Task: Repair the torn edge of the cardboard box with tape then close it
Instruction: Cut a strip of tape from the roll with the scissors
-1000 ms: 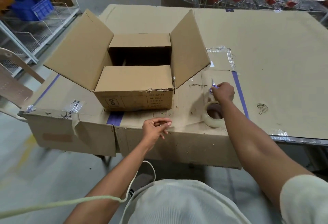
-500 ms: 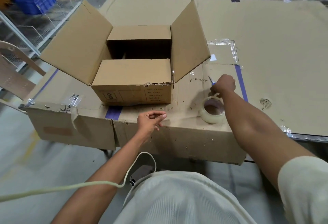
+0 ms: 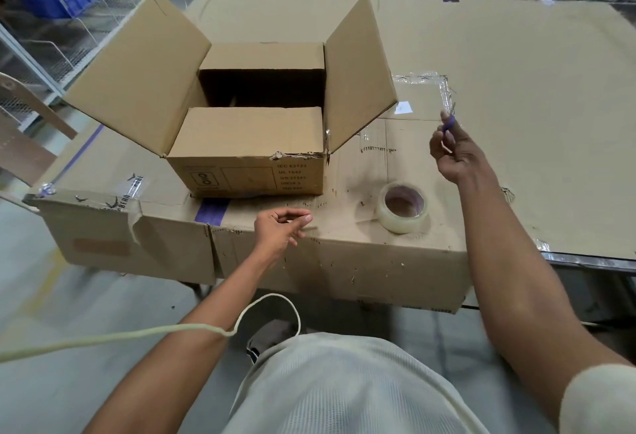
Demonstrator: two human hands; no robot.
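We note the tear running left-right along the box front top edge, just up from our left hand, pinched on what may be a tape strip, while the right hand, gripping a small cutter, hangs farther right beyond the roll.

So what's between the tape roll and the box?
Nothing: the head view shows only bare, scuffed cardboard tabletop between the tape roll and the box.

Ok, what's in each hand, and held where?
Right hand pinches a small cutter by its purple handle. Left hand looks pinched; what it holds can't be told.
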